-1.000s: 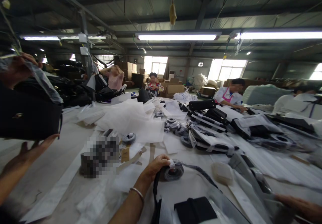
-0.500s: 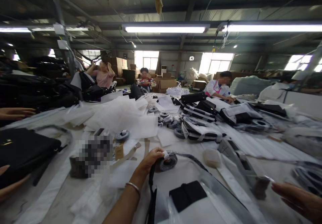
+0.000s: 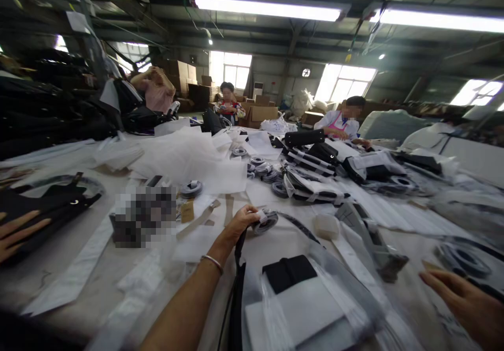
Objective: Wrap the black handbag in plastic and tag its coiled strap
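My left hand, with a bracelet at the wrist, pinches the edge of a coiled strap wrapped in clear film with a white band. A dark strap runs from the coil along the bag below. That black bag lies in front of me, partly covered by white sheeting and clear plastic. My right hand is at the right edge, fingers drawn together; anything between them is too small to make out. Left of it stands a grey tape dispenser, apart from the fingers.
At left a co-worker's hand rests on another black bag. White sheets, more coils and wrapped black bags are heaped across the table. A translucent block sits beside the dispenser. Other people work opposite.
The view has tipped downward. My left hand still holds the coil by the bag. My right hand has moved slightly away from the dispenser. The co-worker's bag at left has shifted and now lies flatter.
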Demonstrator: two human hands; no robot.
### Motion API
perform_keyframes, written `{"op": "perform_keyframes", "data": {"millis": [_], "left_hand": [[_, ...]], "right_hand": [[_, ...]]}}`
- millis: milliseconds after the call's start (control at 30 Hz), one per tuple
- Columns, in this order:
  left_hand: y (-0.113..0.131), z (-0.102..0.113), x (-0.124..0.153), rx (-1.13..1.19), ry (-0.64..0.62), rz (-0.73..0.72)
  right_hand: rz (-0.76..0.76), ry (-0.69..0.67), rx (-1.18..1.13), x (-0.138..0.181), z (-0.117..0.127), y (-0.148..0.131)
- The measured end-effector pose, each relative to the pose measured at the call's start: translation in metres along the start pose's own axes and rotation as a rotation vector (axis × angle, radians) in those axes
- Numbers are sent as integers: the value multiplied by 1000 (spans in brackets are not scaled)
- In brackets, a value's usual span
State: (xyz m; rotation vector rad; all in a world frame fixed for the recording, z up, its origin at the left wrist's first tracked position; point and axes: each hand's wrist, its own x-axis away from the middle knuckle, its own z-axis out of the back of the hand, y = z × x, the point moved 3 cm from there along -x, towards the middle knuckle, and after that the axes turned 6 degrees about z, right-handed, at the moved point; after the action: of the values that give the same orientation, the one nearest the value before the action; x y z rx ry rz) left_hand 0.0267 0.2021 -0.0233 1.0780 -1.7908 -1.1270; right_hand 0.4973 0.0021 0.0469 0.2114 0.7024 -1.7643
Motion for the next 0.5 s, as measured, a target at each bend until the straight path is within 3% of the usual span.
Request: {"op": "perform_keyframes", "data": {"millis": [67,200,267,367,500], "left_hand": [[1,-2,1,-23,10,-18],[7,-6,6,-61,22,-70],[10,-9,9,-74,17,-99],[13,-12,12,-95,3,-129],[14,-14,13,-133,-8,-143]], "right_hand": [[-178,-77,-222,-2,-3,-58],[-54,-325,-757,-9,-37,-206],[-11,-433,-909,-10,-63,-258],[24,-564,-1052,-11,-101,-301],[74,-576,-1037,-16,-135,-313]]}}
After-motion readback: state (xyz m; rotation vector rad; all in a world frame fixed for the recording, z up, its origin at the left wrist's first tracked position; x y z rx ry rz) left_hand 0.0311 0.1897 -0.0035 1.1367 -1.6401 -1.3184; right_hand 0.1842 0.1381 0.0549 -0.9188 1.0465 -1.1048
